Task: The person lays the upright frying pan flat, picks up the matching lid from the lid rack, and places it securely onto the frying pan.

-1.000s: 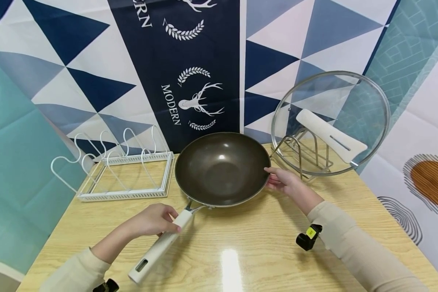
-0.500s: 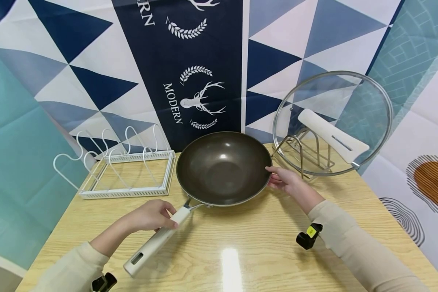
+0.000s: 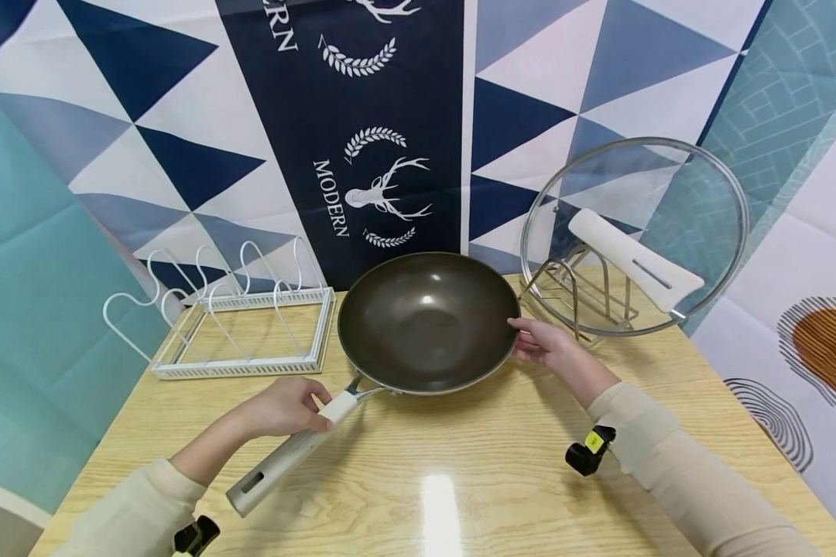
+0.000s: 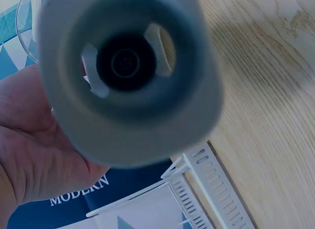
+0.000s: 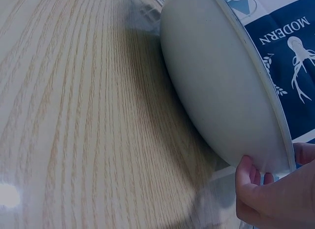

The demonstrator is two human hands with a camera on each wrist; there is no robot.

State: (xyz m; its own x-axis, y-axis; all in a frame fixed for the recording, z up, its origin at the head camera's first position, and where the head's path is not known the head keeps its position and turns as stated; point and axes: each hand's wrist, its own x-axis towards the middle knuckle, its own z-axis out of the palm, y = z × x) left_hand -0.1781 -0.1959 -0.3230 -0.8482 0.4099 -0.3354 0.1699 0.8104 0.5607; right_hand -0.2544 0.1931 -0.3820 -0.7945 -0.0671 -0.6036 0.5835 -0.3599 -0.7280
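A dark-lined wok (image 3: pixel 428 321) with a pale outside (image 5: pixel 221 76) is at the middle of the table, tilted toward me. Its long cream handle (image 3: pixel 279 468) points to the near left. My left hand (image 3: pixel 286 408) grips the handle near its upper part, thumb on the near side; the handle's hollow end (image 4: pixel 133 135) fills much of the left wrist view. My right hand (image 3: pixel 550 346) pinches the wok's right rim, thumb over the inside edge and fingers underneath, as the right wrist view shows (image 5: pixel 275 189).
A white wire rack (image 3: pixel 237 367) stands on the table to the left of the wok. At the right a metal rack (image 3: pixel 574 298) bears a glass lid (image 3: pixel 704 209) with a cream handle (image 3: pixel 634 259). A patterned cloth (image 3: pixel 390 93) hangs behind the table (image 3: pixel 501 464).
The handle's free end has swung a little to the left and up in view, with my left hand following. The wok's bowl and my right hand stay nearly in place.
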